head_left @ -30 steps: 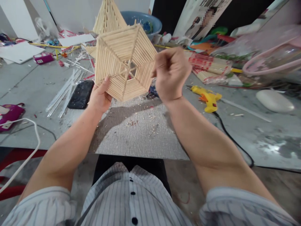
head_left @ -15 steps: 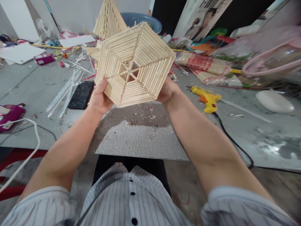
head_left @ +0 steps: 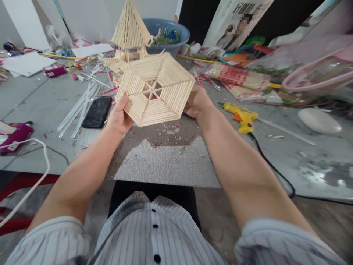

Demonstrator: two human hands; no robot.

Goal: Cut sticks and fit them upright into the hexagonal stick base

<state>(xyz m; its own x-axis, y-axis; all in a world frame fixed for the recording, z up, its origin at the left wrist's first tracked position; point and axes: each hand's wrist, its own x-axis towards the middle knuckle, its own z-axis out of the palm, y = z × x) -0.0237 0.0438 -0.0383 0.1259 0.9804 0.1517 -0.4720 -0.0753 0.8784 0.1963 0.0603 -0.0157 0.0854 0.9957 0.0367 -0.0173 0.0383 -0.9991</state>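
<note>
On the littered counter (head_left: 289,156) stands a stick tower (head_left: 131,31); before it, the left hand (head_left: 120,117) pinches a hexagonal stick panel (head_left: 172,92), sides filled, centre open. The right hand (head_left: 200,101) curls, grip unclear.

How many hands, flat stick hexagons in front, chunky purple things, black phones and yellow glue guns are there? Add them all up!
Hands: 2 (left hand, right hand)
Flat stick hexagon: 1
Chunky purple things: 2
Black phone: 1
Yellow glue gun: 1
Total: 7
</note>
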